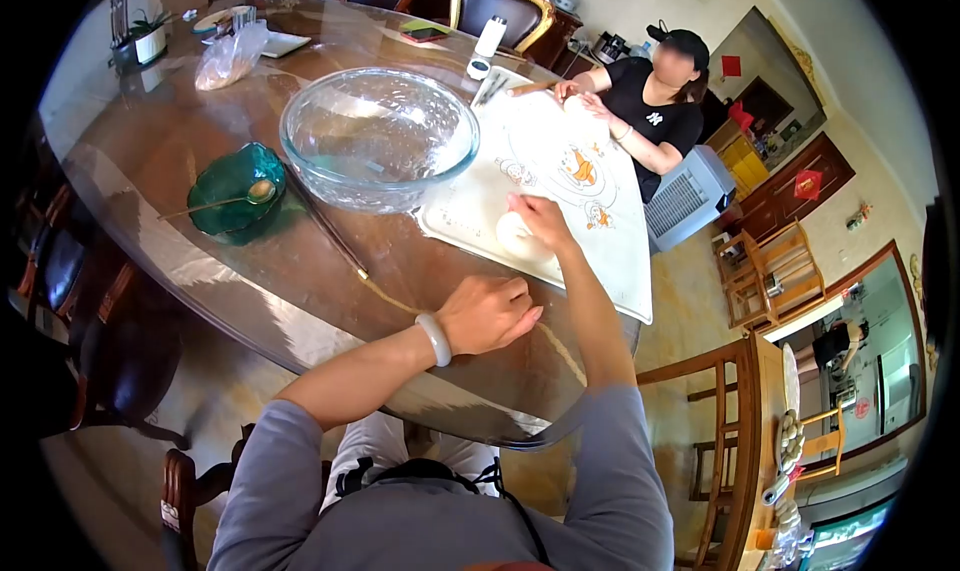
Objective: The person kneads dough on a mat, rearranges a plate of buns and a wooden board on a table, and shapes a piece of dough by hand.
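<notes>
My right hand [540, 219] rests at the near side of a white mat [625, 246], its fingers curled against a round white lump of dough [515, 239]. The hand covers part of the dough. Closer to my body, my left hand [488, 314] is over the glossy table, apart from the dough. Its fingers are curled in, and no object shows in them. A pale bracelet [434, 340] circles that wrist. Beyond my hands stands a large clear glass bowl [380, 141]. Orange cartoon figures are printed on the mat.
Left of the glass bowl is a green bowl [230, 193] with a spoon. Dark chopsticks [325, 226] lie beside it. A white bottle [487, 46], a phone [424, 35] and a plastic bag [232, 59] are farther back. Across the mat, another person [655, 101] handles dough.
</notes>
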A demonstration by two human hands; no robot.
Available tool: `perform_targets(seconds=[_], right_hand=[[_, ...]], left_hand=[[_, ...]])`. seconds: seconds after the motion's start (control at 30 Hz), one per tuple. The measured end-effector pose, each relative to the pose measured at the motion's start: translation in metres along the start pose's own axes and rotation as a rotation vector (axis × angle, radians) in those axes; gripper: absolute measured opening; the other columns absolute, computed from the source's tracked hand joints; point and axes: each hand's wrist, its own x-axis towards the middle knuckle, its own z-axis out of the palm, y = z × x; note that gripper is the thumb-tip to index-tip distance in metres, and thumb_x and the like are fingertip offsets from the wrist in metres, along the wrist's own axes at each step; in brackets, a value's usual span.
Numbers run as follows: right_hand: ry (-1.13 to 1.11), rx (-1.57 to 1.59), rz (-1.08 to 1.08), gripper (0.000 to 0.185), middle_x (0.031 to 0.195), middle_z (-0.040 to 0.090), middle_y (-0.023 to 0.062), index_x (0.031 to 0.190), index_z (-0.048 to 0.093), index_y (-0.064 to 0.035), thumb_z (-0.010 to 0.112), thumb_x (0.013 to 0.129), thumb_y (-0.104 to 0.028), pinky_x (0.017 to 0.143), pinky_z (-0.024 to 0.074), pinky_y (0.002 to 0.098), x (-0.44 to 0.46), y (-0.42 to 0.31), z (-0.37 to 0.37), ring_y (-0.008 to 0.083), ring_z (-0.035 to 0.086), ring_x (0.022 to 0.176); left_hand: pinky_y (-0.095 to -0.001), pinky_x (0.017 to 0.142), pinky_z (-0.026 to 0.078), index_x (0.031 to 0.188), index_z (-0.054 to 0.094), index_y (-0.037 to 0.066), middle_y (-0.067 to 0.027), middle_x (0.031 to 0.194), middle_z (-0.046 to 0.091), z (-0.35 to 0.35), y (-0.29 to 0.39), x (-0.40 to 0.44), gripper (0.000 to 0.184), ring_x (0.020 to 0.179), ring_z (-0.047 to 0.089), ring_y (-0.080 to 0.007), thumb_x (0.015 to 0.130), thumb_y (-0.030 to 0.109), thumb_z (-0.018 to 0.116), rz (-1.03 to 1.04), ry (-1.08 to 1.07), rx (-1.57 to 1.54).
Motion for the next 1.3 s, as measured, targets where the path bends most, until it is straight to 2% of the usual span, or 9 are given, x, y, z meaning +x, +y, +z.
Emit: perform_targets(seconds=[0.13,0.3,0.53,0.7,0.9,1.03,1.17,1.27,1.3], right_hand=[[-0.005,-0.123,0.048,0.056,0.080,0.066,0.0134,0.085,0.069,-0.0084,0.043,0.089,-0.057,0.075,0.0471,0.0378,-0.029,-0.026,-0.024,0.0300,0.063,0.081],[0.395,-0.636,-0.405,0.045,0.064,0.060,0.0141,0.059,0.059,-0.0045,0.053,0.089,-0.037,0.050,0.0478,0.0425,-0.039,-0.029,0.004,0.0325,0.060,0.056],[0.366,-0.678,-0.123,0.049,0.068,0.064,0.0183,0.066,0.063,-0.0052,0.041,0.094,-0.039,0.058,0.0509,0.0457,-0.006,-0.016,0.005,0.0358,0.064,0.062],[0.341,-0.691,0.088,0.046,0.071,0.065,0.0203,0.085,0.066,-0.0084,0.037,0.095,-0.043,0.066,0.0526,0.0475,0.016,0.000,0.003,0.0397,0.065,0.070],[0.322,-0.612,0.234,0.050,0.089,0.066,0.0220,0.092,0.067,-0.0066,0.034,0.096,-0.044,0.077,0.0506,0.0487,-0.001,-0.006,0.002,0.0382,0.065,0.087],[0.204,-0.585,0.494,0.052,0.104,0.064,0.0203,0.104,0.065,-0.0037,0.036,0.092,-0.045,0.088,0.0466,0.0474,-0.008,-0.010,-0.016,0.0369,0.061,0.100],[0.116,-0.849,0.312,0.042,0.094,0.067,0.0184,0.103,0.065,-0.0054,0.039,0.093,-0.037,0.082,0.0484,0.0454,-0.005,-0.006,-0.028,0.0338,0.064,0.093],[0.110,-0.556,-0.141,0.036,0.090,0.066,0.0161,0.097,0.066,-0.0085,0.044,0.092,-0.037,0.079,0.0484,0.0428,0.001,0.014,-0.018,0.0311,0.064,0.086],[0.074,-0.292,-0.185,0.034,0.087,0.066,0.0145,0.092,0.066,-0.0101,0.047,0.091,-0.038,0.077,0.0479,0.0389,-0.001,0.016,-0.012,0.0309,0.063,0.081]], left_hand=[[-0.0352,0.053,0.047,0.062,0.056,0.004,-0.0078,0.066,0.051,0.002,0.000,0.001,0.030,0.058,0.057,-0.0233,0.086,0.022,0.058,0.010,0.029,-0.002],[-0.0346,0.053,0.048,0.063,0.056,0.004,-0.0077,0.067,0.051,0.002,0.000,0.000,0.029,0.059,0.057,-0.0229,0.085,0.022,0.058,-0.032,0.027,-0.026],[-0.0341,0.051,0.047,0.062,0.056,0.005,-0.0076,0.066,0.050,0.008,-0.002,0.000,0.028,0.058,0.056,-0.0221,0.084,0.022,0.060,-0.038,0.017,-0.042],[-0.0360,0.050,0.045,0.064,0.053,0.004,-0.0076,0.067,0.049,0.006,-0.001,0.000,0.024,0.057,0.055,-0.0238,0.082,0.018,0.061,-0.048,0.033,-0.065],[-0.0368,0.049,0.045,0.064,0.053,0.004,-0.0084,0.068,0.050,-0.003,-0.003,-0.001,0.026,0.057,0.055,-0.0254,0.083,0.020,0.060,-0.050,0.039,-0.003],[-0.0368,0.049,0.045,0.064,0.054,0.004,-0.0084,0.067,0.050,-0.002,-0.005,-0.002,0.026,0.058,0.056,-0.0253,0.084,0.020,0.059,-0.047,0.056,0.011],[-0.0368,0.050,0.046,0.064,0.054,0.004,-0.0082,0.067,0.050,0.001,-0.004,-0.002,0.026,0.058,0.056,-0.0251,0.084,0.020,0.059,-0.026,0.086,-0.021],[-0.0371,0.051,0.046,0.065,0.053,0.005,-0.0082,0.066,0.049,0.001,-0.004,-0.003,0.026,0.058,0.056,-0.0250,0.084,0.020,0.059,-0.031,0.077,-0.024],[-0.0367,0.052,0.047,0.066,0.055,0.004,-0.0084,0.068,0.051,0.001,-0.004,-0.004,0.025,0.059,0.057,-0.0249,0.085,0.021,0.059,-0.058,0.053,-0.022]])
